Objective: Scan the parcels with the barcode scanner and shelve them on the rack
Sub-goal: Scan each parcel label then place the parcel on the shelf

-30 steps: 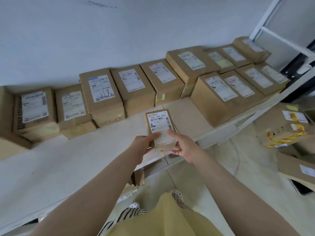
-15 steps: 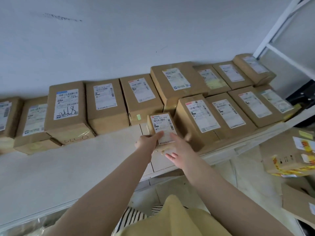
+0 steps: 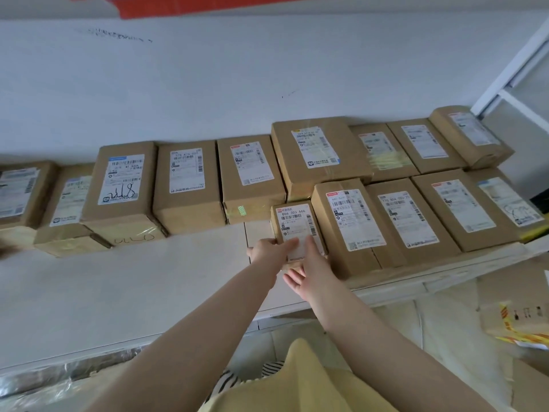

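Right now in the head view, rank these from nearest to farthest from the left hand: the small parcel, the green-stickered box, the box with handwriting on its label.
1. Small parcel, held by the left hand.
2. Green-stickered box, just behind-left.
3. Handwritten-label box, far left.

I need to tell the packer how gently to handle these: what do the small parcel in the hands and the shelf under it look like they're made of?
Small parcel: brown corrugated-looking cardboard, matte, with a white paper label bearing printed barcodes. Shelf: a smooth, white, faintly glossy board, probably painted metal or laminate; a seam between panels shows, but the look leaves it open.
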The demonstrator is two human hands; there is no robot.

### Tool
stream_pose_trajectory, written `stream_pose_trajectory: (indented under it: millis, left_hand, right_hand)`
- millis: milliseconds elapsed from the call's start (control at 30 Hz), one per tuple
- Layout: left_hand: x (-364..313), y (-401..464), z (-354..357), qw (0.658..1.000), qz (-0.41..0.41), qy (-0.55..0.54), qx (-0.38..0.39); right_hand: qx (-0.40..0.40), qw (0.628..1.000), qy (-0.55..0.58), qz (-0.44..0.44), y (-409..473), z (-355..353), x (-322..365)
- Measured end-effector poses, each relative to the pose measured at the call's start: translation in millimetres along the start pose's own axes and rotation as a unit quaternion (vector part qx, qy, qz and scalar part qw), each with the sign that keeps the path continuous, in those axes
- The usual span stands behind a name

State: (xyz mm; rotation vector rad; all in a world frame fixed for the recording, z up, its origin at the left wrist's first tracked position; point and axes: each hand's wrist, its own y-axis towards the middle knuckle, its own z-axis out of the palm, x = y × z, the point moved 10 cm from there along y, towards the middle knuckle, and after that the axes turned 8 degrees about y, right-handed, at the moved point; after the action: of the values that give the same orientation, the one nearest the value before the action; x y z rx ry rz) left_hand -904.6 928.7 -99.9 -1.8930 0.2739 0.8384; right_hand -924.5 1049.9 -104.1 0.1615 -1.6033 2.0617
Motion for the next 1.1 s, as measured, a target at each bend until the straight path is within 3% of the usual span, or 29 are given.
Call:
stream_pose_trajectory:
  millis: [667,933,1100]
  left_hand:
    - [-2,11,6,0.997,0.035,-0.06,0.019]
    - [-4,7,3,0.995,0.082,0.035,-0.032]
    - [-4,3,7,0.996,0.084,0.028,-0.002]
  right_hand:
    - [0.032,0.999,0.007,0.007,18,9,-2]
    - [0.036,0.999,0.0,0.011,10,4,-2]
    - [0.018,1.0,0.003,-0.025,-2,-8,-2]
